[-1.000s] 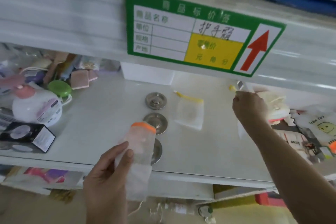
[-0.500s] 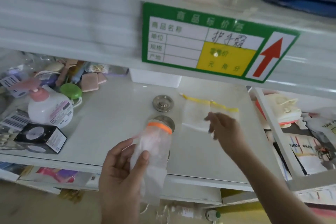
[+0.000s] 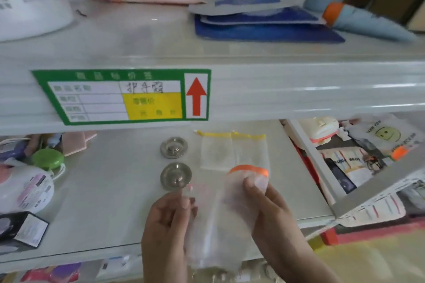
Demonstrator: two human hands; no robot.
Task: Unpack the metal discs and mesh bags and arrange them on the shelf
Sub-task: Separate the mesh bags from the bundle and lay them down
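Two metal discs lie on the white shelf (image 3: 110,190), one at the back (image 3: 173,147) and one nearer me (image 3: 176,176). To their right two white mesh bags with yellow trim lie flat side by side, the left one (image 3: 215,153) touching the right one (image 3: 251,151). My right hand (image 3: 264,209) pinches the orange-trimmed mesh bag (image 3: 239,193) near its top, above the shelf's front. My left hand (image 3: 169,220) grips a thin clear plastic wrapper (image 3: 202,236) beside that bag. A third disc is hidden behind my hands, if it is still there.
At the shelf's left are a white pump bottle (image 3: 25,188), a green round case (image 3: 47,159) and a black box (image 3: 21,228). A metal-framed bin (image 3: 358,193) of packaged goods borders the right. The upper shelf carries a green price label (image 3: 124,96).
My right hand left the yellow-trimmed bags and came back to take the orange-trimmed bag. My left hand now holds only the clear wrapper. The camera tilted up and right.
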